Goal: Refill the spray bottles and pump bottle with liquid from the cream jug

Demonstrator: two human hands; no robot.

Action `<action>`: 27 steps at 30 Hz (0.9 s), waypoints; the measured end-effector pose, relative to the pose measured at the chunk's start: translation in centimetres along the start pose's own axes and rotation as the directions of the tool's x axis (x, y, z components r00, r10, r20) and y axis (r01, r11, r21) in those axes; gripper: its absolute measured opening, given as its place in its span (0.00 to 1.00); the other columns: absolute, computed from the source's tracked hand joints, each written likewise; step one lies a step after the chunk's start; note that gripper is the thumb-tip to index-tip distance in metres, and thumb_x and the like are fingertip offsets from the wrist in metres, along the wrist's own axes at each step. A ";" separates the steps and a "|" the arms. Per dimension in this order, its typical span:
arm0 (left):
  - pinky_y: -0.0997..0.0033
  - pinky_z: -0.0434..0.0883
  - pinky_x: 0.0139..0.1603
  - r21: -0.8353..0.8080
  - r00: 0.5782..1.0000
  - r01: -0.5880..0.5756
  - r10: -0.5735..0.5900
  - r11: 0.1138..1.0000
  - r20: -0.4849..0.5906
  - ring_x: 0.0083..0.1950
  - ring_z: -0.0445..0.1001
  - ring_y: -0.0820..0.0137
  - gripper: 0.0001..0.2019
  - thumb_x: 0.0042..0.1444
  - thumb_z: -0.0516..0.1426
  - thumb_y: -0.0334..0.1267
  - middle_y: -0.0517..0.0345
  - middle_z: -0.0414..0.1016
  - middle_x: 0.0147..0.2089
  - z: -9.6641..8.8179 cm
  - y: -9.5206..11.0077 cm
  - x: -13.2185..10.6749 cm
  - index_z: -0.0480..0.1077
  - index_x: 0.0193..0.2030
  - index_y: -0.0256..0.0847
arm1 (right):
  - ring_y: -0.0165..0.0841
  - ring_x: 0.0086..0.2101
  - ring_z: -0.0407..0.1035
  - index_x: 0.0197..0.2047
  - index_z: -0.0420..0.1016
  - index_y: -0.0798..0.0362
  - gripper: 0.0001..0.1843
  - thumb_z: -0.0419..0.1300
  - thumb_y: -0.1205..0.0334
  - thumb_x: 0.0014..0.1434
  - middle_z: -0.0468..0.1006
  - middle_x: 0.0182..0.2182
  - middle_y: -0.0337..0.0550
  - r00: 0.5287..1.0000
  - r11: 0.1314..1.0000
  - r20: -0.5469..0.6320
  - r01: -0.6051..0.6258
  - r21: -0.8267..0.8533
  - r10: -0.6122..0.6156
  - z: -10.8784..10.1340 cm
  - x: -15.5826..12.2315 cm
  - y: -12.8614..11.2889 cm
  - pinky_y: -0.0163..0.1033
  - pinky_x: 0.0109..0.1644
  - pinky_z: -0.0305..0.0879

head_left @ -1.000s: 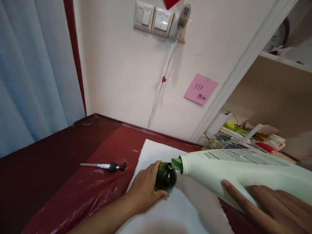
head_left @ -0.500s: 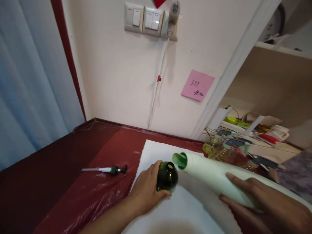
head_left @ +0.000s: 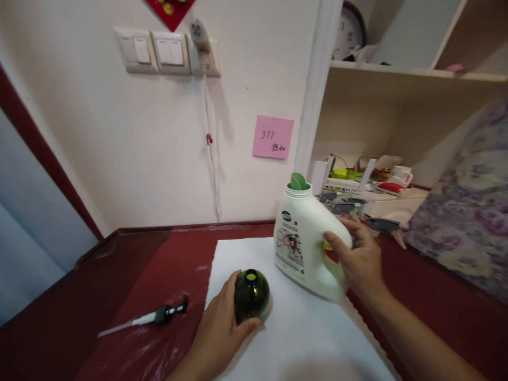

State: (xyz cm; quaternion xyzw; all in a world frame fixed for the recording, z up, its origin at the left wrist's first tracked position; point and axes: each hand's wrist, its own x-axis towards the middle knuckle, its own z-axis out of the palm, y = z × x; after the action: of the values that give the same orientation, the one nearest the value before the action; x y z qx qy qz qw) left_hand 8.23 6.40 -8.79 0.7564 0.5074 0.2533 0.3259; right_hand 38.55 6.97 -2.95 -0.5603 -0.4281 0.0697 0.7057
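Observation:
My left hand (head_left: 222,323) is closed around a round dark green bottle (head_left: 251,299), which stands upright with its open mouth facing up. My right hand (head_left: 359,254) grips the handle of a large pale green detergent jug (head_left: 293,227). The jug is upright, uncapped, with a green pouring spout (head_left: 297,181) in its neck and a printed label on its side. Its base is over the white sheet (head_left: 242,254); whether it touches the sheet I cannot tell. To the left of my left hand, a pump dispenser top (head_left: 159,315) with a long tube lies on the table.
A red plastic-covered table (head_left: 186,254) runs to the wall. Several spray bottle heads (head_left: 381,223) stand behind my right hand, before a shelf (head_left: 389,196) with assorted items. A pink note (head_left: 273,137) and a plugged-in cable (head_left: 210,159) are on the wall. Floral fabric (head_left: 468,211) hangs at right.
My right hand has turned the jug from tipped, spout towards the bottle, to upright, and its spout is now away from the bottle. My left hand still holds the bottle. The view has shifted right.

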 end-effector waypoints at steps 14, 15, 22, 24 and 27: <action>0.46 0.62 0.70 0.008 1.000 -0.007 0.007 1.000 0.001 0.72 0.64 0.50 0.42 0.56 0.61 0.42 0.38 0.63 0.72 0.4 -1.2 0.6 0.45 0.73 0.42 | 0.45 0.46 0.74 0.53 0.76 0.51 0.28 0.66 0.43 0.56 0.79 0.47 0.51 0.998 0.997 0.037 0.060 -0.037 -0.059 1.8 -0.3 2.3 0.53 0.51 0.72; 0.46 0.62 0.70 0.006 1.000 -0.004 0.004 1.000 0.001 0.72 0.64 0.50 0.43 0.55 0.62 0.42 0.38 0.64 0.72 0.4 -1.2 0.7 0.44 0.73 0.42 | 0.46 0.50 0.72 0.54 0.76 0.51 0.27 0.67 0.44 0.56 0.77 0.50 0.51 0.996 0.994 0.022 0.093 -0.061 -0.092 1.4 -0.5 1.8 0.56 0.56 0.69; 0.49 0.59 0.72 0.017 1.000 -0.008 0.008 1.000 0.000 0.73 0.62 0.51 0.44 0.55 0.61 0.43 0.37 0.61 0.74 0.1 -0.4 0.6 0.44 0.73 0.39 | 0.41 0.52 0.71 0.56 0.71 0.43 0.18 0.63 0.58 0.63 0.76 0.50 0.46 0.912 0.946 0.271 0.323 -0.010 -0.308 2.4 -7.4 -2.2 0.52 0.58 0.69; 0.48 0.59 0.72 0.012 1.000 -0.026 0.026 1.000 0.001 0.74 0.60 0.51 0.44 0.57 0.60 0.46 0.36 0.59 0.74 0.0 -0.2 0.5 0.42 0.74 0.38 | 0.45 0.60 0.66 0.64 0.66 0.45 0.27 0.63 0.58 0.62 0.72 0.60 0.50 0.812 0.974 0.550 0.227 0.009 -0.194 4.0 -10.0 -2.2 0.56 0.65 0.64; 0.49 0.62 0.70 0.016 1.000 -0.024 0.024 1.000 0.011 0.73 0.62 0.51 0.43 0.60 0.56 0.49 0.34 0.61 0.73 0.0 0.3 0.3 0.40 0.75 0.34 | 0.47 0.69 0.55 0.72 0.56 0.51 0.38 0.61 0.59 0.60 0.61 0.70 0.54 0.656 0.997 0.755 0.061 -0.040 -0.010 5.8 -12.5 -1.6 0.60 0.73 0.52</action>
State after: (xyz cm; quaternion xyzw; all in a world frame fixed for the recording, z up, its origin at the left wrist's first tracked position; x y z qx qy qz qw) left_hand 8.49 6.59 -8.53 0.7664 0.4986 0.2491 0.3194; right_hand 26.18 3.45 -8.13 -0.4939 -0.6948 0.2685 0.4485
